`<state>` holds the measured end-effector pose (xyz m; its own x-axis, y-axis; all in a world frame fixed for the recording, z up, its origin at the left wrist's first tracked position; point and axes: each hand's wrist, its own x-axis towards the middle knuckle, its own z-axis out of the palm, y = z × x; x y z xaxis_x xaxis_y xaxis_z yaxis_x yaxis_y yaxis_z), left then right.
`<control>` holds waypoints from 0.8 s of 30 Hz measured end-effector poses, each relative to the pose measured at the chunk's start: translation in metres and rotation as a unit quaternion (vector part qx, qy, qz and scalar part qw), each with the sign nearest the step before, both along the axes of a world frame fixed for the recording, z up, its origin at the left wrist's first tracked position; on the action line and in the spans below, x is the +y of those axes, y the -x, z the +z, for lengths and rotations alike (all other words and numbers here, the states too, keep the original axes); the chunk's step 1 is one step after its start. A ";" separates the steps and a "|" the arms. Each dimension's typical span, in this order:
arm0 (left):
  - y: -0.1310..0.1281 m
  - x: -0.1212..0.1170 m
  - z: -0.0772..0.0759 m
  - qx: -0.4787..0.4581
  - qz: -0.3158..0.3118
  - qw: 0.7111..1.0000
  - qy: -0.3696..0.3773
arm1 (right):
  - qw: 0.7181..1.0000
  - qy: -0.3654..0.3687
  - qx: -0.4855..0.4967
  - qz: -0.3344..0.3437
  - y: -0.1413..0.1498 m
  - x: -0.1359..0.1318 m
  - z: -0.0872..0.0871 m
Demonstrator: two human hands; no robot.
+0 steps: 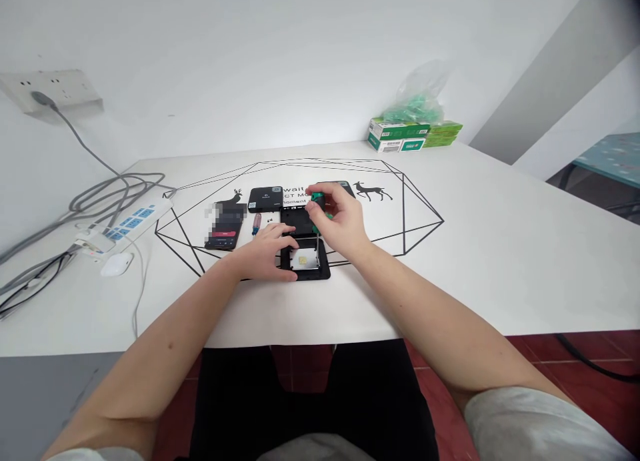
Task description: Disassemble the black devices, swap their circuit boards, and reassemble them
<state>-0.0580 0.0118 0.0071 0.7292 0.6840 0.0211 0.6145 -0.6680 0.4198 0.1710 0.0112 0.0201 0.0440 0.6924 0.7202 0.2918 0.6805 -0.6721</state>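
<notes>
In the head view, an opened flat black case (323, 273) lies on the table, with a silver metal plate (309, 261) inside it. My left hand (265, 253) holds the case's left side, thumb at the near edge and forefinger at the far edge. A green and black screwdriver (318, 201) stands nearly upright in my right hand (345, 217). Its shaft points down to the right edge of the metal plate; whether the tip touches a screw is too small to tell. Just behind the case lies another black open part (296, 224), partly covered by my fingers.
Farther back lie a black box-like device (265, 199) and a similar one (345, 185), partly behind my right hand. A phone (223, 227) and a small screwdriver (257, 222) lie left. A power strip (137, 222), cables and a white earphone case (117, 264) occupy the far left. Green boxes (400, 131) stand back right.
</notes>
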 end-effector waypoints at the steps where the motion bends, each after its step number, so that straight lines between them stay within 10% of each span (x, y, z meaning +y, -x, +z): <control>1: 0.000 -0.001 0.001 0.002 -0.001 1.000 0.011 | 1.000 -0.007 -0.009 -0.002 0.000 -0.001 0.000; 24: -0.001 0.000 -0.001 -0.034 0.016 0.999 0.028 | 0.997 -0.056 -0.054 -0.006 0.002 -0.004 -0.004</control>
